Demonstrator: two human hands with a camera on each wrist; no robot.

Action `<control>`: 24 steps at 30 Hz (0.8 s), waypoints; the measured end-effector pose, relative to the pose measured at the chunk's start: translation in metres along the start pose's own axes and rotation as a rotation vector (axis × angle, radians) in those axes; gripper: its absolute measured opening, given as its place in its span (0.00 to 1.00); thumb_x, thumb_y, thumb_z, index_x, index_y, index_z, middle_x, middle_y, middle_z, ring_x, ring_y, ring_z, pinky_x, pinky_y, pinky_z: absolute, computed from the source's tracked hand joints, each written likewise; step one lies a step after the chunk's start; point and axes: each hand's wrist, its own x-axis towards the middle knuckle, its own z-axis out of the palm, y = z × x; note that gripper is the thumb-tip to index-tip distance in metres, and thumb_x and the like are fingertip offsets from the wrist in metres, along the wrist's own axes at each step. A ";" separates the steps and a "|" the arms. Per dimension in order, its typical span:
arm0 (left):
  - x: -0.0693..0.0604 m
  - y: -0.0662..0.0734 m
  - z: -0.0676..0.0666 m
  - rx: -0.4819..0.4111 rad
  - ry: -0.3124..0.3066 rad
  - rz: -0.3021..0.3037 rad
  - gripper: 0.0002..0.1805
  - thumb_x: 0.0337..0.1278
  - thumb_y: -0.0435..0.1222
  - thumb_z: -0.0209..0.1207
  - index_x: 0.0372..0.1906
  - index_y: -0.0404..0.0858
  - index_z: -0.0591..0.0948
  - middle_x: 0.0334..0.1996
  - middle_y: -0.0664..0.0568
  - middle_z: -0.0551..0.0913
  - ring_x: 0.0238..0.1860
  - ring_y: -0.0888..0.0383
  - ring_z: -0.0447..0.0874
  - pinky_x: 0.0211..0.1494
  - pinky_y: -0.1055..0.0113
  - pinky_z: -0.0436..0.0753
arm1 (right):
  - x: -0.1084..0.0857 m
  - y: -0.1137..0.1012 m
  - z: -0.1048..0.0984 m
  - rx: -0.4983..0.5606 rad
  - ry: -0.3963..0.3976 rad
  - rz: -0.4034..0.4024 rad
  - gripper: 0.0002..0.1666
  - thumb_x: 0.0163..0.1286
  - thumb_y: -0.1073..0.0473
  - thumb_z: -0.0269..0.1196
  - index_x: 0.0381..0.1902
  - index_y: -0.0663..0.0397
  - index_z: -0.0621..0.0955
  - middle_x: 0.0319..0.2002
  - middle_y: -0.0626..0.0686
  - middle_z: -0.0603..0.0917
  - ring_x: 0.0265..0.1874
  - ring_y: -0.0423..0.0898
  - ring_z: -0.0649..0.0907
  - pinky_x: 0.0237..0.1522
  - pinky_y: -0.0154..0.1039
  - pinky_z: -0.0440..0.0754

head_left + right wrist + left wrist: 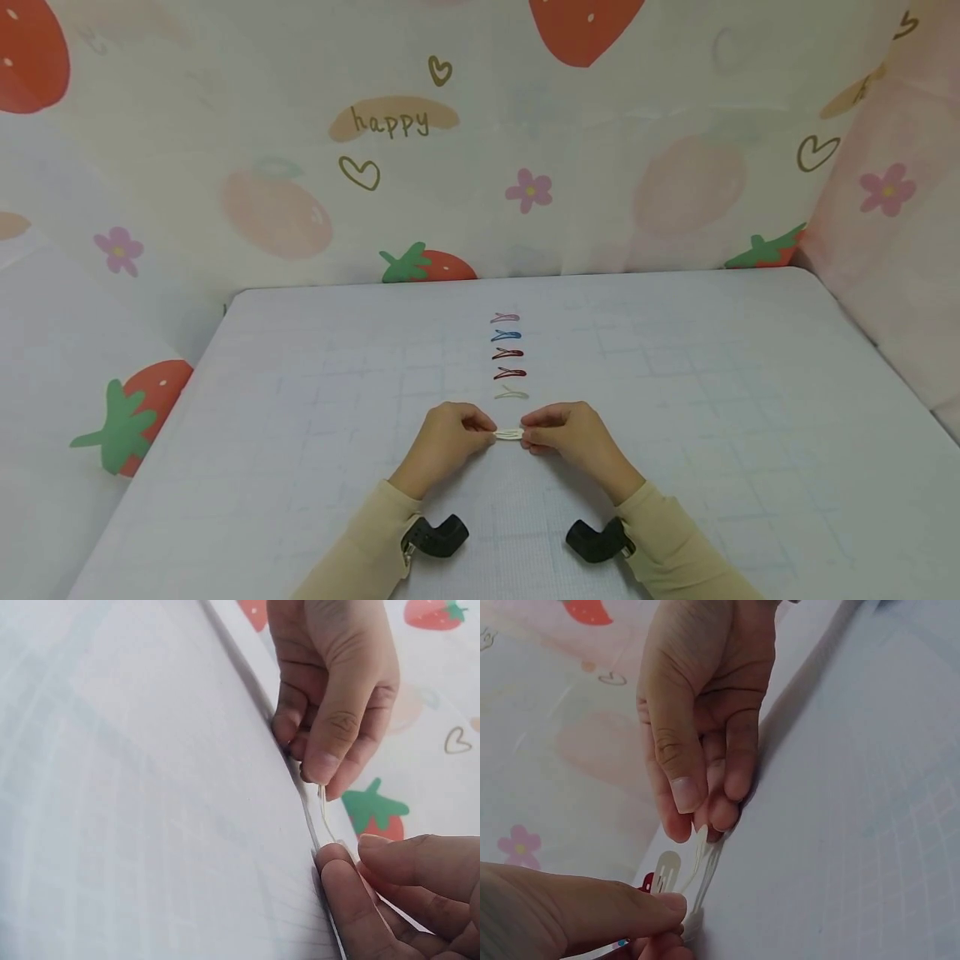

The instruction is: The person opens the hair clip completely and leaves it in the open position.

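A cream snap hair clip (509, 434) lies between the two hands, just above the white table. My left hand (452, 433) pinches its left end between thumb and fingertips. At the other end, the fingertips of my right hand (573, 433) hold the clip, the thumb close beside it. From the right wrist, the clip (324, 806) appears as a thin bent strip, partly covered by fingers. Beyond the hands, a column of opened hair clips runs away from me: a pale one (512, 392), two red ones (510, 373), a blue one (506, 335) and a pink one (505, 317).
The white table (675, 375) carries a faint grid pattern. Behind it hangs a curtain (480, 167) printed with strawberries, flowers and hearts. A black wrist device (441, 536) is on the left sleeve, and another black device (598, 540) on the right.
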 end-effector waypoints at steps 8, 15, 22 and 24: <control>0.000 0.002 0.000 -0.015 0.044 -0.006 0.02 0.54 0.32 0.68 0.32 0.38 0.89 0.29 0.52 0.88 0.30 0.65 0.77 0.36 0.71 0.76 | 0.000 0.001 0.002 -0.025 0.105 -0.020 0.12 0.59 0.67 0.70 0.42 0.66 0.87 0.36 0.58 0.90 0.31 0.37 0.86 0.37 0.28 0.83; 0.000 0.006 -0.001 -0.052 0.061 -0.016 0.02 0.55 0.34 0.67 0.33 0.40 0.89 0.30 0.52 0.89 0.31 0.65 0.78 0.37 0.71 0.77 | 0.000 0.002 0.001 -0.095 0.169 -0.079 0.13 0.56 0.63 0.73 0.40 0.59 0.89 0.37 0.55 0.91 0.36 0.35 0.83 0.40 0.27 0.79; 0.000 0.009 -0.001 -0.159 0.075 -0.073 0.04 0.57 0.35 0.67 0.34 0.39 0.89 0.28 0.52 0.88 0.26 0.65 0.79 0.35 0.70 0.77 | -0.001 0.002 0.001 0.034 0.157 -0.111 0.14 0.57 0.65 0.72 0.42 0.66 0.87 0.38 0.57 0.90 0.32 0.36 0.87 0.41 0.33 0.85; 0.000 0.009 -0.001 -0.174 0.076 -0.080 0.04 0.57 0.35 0.67 0.34 0.39 0.89 0.27 0.51 0.87 0.26 0.65 0.79 0.34 0.70 0.77 | -0.001 0.001 0.001 0.051 0.160 -0.117 0.14 0.58 0.66 0.72 0.42 0.67 0.87 0.37 0.56 0.90 0.31 0.36 0.87 0.40 0.33 0.86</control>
